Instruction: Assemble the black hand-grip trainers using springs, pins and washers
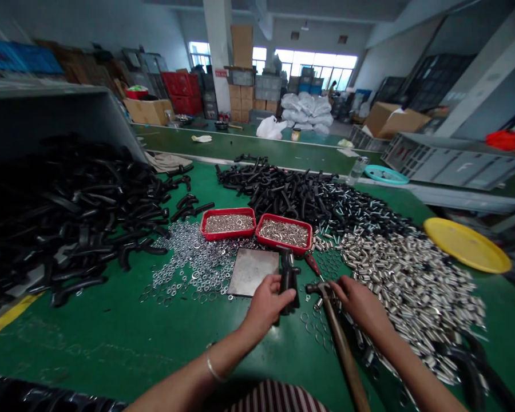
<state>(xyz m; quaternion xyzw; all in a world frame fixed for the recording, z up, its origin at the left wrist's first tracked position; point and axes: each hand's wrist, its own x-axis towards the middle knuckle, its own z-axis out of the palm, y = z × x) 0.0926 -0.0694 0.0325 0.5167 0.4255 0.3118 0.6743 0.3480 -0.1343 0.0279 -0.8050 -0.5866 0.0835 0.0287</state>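
My left hand [264, 303] is wrapped round a black handle-shaped part [288, 280] with a metal sleeve at its upper end. It holds the part upright, just right of a square metal plate [254, 272]. Beside the head of a wooden-handled hammer [341, 343], my right hand [360, 300] has its fingers bent and close together; whatever lies between them is hidden. Several thin metal rings [311, 326] lie on the green table between my hands. A screwdriver with a red handle [312, 264] points toward the hammer head.
Ahead stand two red trays [229, 236] [284, 249] of small metal pieces. Washers and nuts [193, 269] spread at left, metal sleeves [412, 280] at right. Black parts [278, 189] are heaped behind and in a grey bin [115, 126]. A yellow lid [467, 246] lies far right.
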